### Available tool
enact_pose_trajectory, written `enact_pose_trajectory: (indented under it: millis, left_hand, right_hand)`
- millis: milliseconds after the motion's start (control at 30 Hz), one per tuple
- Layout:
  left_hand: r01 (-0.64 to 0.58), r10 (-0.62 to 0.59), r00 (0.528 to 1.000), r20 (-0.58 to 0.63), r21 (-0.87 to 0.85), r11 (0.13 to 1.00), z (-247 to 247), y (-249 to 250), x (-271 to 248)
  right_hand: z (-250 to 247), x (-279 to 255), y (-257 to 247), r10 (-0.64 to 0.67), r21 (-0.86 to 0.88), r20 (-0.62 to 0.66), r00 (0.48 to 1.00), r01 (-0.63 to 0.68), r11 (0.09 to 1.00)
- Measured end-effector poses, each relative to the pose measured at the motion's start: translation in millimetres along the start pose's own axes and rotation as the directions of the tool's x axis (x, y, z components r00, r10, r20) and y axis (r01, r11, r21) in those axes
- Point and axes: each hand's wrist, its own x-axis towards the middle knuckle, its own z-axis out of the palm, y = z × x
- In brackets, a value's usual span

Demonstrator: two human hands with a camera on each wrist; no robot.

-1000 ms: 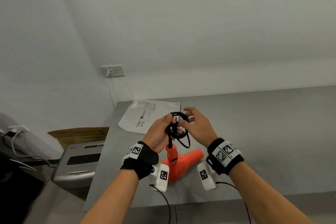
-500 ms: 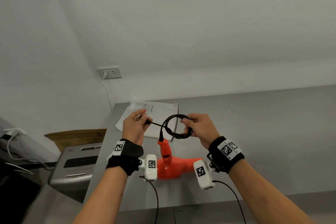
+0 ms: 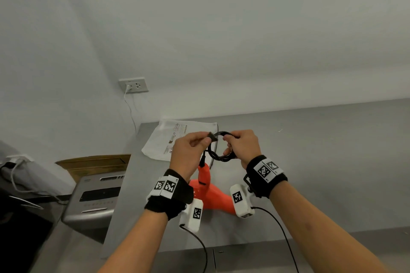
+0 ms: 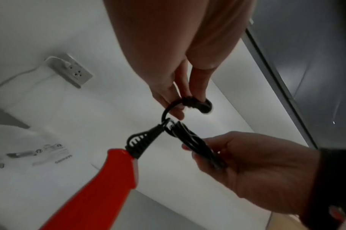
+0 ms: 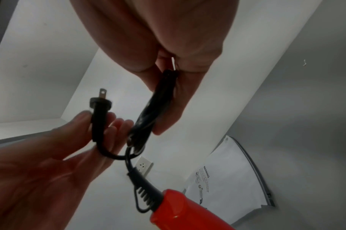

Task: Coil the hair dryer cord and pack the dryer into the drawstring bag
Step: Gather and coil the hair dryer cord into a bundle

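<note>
An orange-red hair dryer (image 3: 210, 195) rests on the grey table (image 3: 321, 162), its handle (image 4: 101, 183) pointing up toward my hands. The black cord is wound into a small coil (image 3: 221, 153). My right hand (image 3: 243, 147) grips that coil (image 5: 158, 105) between thumb and fingers. My left hand (image 3: 190, 150) pinches the plug end (image 5: 99, 109), its metal prong showing, close beside the coil (image 4: 195, 144). A short loop of cord runs from the plug to the strain relief (image 4: 140, 143). The white bag (image 3: 177, 139) lies flat behind my hands.
A wall outlet (image 3: 134, 84) with a white cable plugged in sits above the table's left corner. Left of the table stand a grey machine (image 3: 97, 199) and a cardboard box (image 3: 93, 164). The table's front edge (image 3: 244, 248) is near my forearms.
My left hand, which had pulled the plug end out to the left, has come back in toward the coil. The right hand still grips the coil, now a little higher.
</note>
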Motion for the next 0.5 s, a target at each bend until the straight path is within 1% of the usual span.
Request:
enact_pose_trajectory:
  millis: [67, 133, 233, 267, 333, 400, 433, 467, 500]
  left_hand:
    - [-0.01, 0.0, 0.999, 0.055, 0.177, 0.984, 1.2, -2.0, 3.4]
    - [-0.001, -0.026, 0.996, 0.084, 0.3, 0.954, 4.6, -3.3, 5.9]
    - [0.026, -0.038, 0.999, 0.027, 0.355, 0.935, 10.2, -3.9, 5.6]
    - [0.04, -0.042, 0.999, -0.001, 0.347, 0.937, 10.2, -4.9, 6.6]
    - [0.097, -0.093, 0.995, -0.027, 0.313, 0.945, 8.6, -4.8, 10.9]
    - [0.14, -0.151, 0.988, 0.015, 0.292, 0.946, 7.1, -3.5, 14.5]
    - [0.154, -0.172, 0.983, 0.058, 0.233, 0.96, 6.2, -2.3, 15.1]
    - [0.175, -0.188, 0.976, 0.109, 0.114, 0.978, 5.5, -0.2, 14.8]
    - [0.213, -0.205, 0.965, 0.165, -0.032, 0.976, 4.6, 0.7, 14.8]
  right_hand:
    - [-0.6, -2.2, -4.3, -0.061, 0.0, 0.034, 0.998, 0.061, 0.998]
    - [-0.3, -5.9, -8.9, -0.131, -0.008, 0.101, 0.986, 0.133, 0.991]
    - [-0.4, -12.1, -13.0, -0.186, 0.0, 0.168, 0.968, 0.188, 0.982]
    - [-0.7, -15.6, -13.4, -0.199, 0.002, 0.189, 0.962, 0.202, 0.979]
    - [-0.3, -23.2, -12.1, -0.228, -0.025, 0.248, 0.942, 0.241, 0.97]
    - [0.7, -28.5, -7.9, -0.236, -0.055, 0.279, 0.931, 0.261, 0.964]
    - [0.8, -28.4, -4.5, -0.229, -0.051, 0.266, 0.936, 0.251, 0.967]
    - [0.4, -27.0, -1.7, -0.22, -0.048, 0.238, 0.946, 0.238, 0.97]
    - [-0.2, -25.1, 0.2, -0.218, -0.048, 0.205, 0.954, 0.233, 0.971]
